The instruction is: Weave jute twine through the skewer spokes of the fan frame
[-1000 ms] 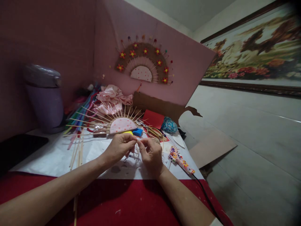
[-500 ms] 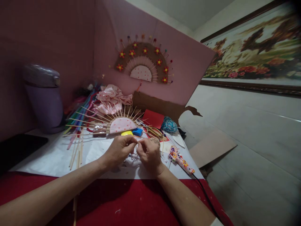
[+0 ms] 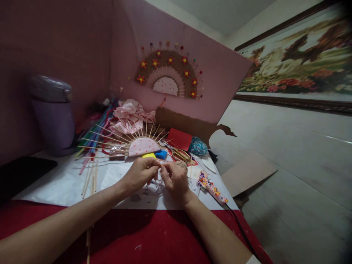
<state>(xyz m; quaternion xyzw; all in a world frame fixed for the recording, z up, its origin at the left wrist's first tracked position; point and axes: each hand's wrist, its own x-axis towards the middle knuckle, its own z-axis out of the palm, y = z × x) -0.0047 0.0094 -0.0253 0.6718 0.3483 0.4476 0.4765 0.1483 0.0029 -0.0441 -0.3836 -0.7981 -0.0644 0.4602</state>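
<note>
Over the front of the white sheet, my left hand (image 3: 141,170) and my right hand (image 3: 174,179) meet fingertip to fingertip, both closed in a pinch. Whatever lies between the fingers is too small to make out. Thin pale strands (image 3: 157,184) show just beneath them, and I cannot tell whether these are held. Behind my left hand lies a pink dotted half-disc (image 3: 144,146) with thin wooden sticks (image 3: 103,141) fanning out from it. A yellow piece (image 3: 149,156) and a blue piece (image 3: 161,154) sit at its lower edge. Past my right hand is a ball of brown twine (image 3: 181,164).
A glue gun with a flowered cover (image 3: 211,187) lies at right, its cord trailing forward. Scissors (image 3: 180,154), blue yarn (image 3: 198,146) and a red sheet (image 3: 179,139) lie behind. At left stand a purple bottle (image 3: 53,121) and a dark flat object (image 3: 24,176).
The fingers of both hands have shifted slightly while staying pinched together at the same spot. The things on the table keep their places.
</note>
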